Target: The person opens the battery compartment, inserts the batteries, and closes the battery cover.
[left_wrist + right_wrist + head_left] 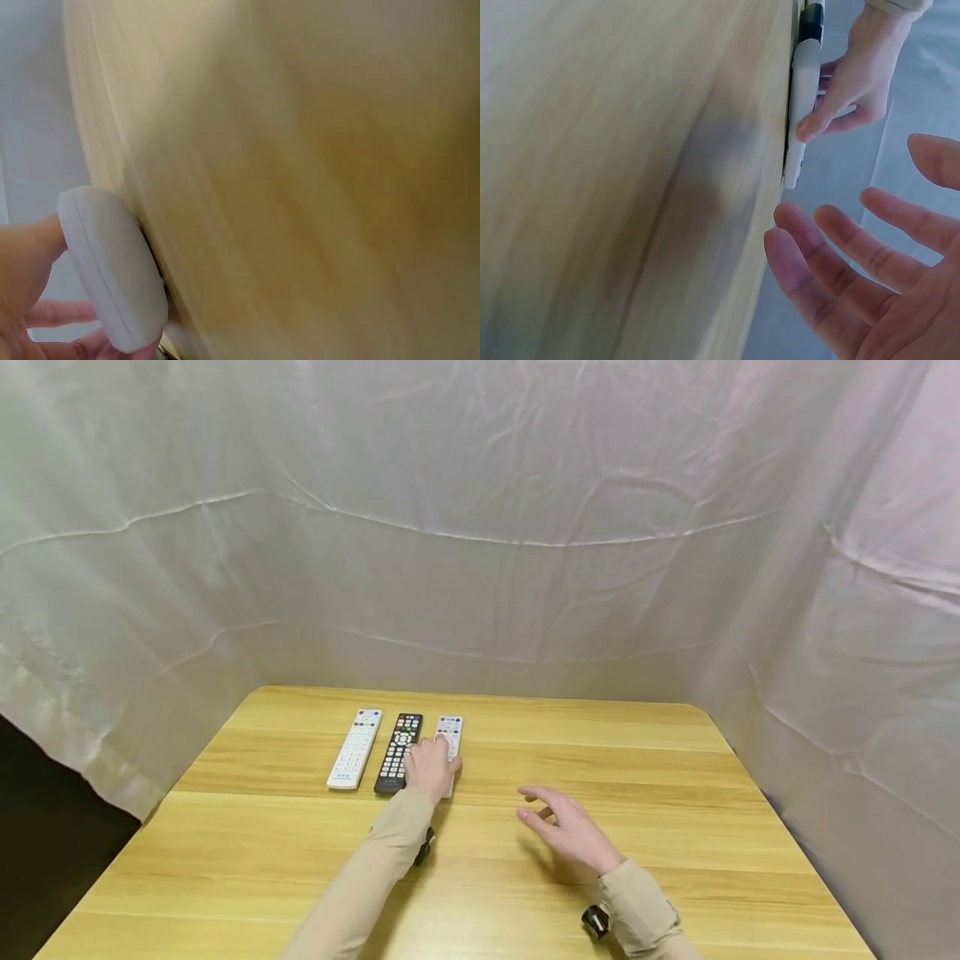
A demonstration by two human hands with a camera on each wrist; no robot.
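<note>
Three remote controls lie side by side on the left part of the table. My left hand (429, 767) is over the rightmost one, a white remote control (451, 725), and grips it across its width, thumb on its right side and fingers on its left. In the left wrist view the white end of this remote control (120, 274) shows close to the wood; the hand covers part of its keys. Just left of it is a black remote control (400, 747). My right hand (567, 827) hovers over the table, fingers spread and slightly bent, holding nothing.
Another white remote control (355, 750) lies at the far left of the row. The wooden table (660, 752) has rounded back corners. A pale cloth (517, 593) hangs behind it and along both sides. Small black devices (596, 922) sit at the wrists.
</note>
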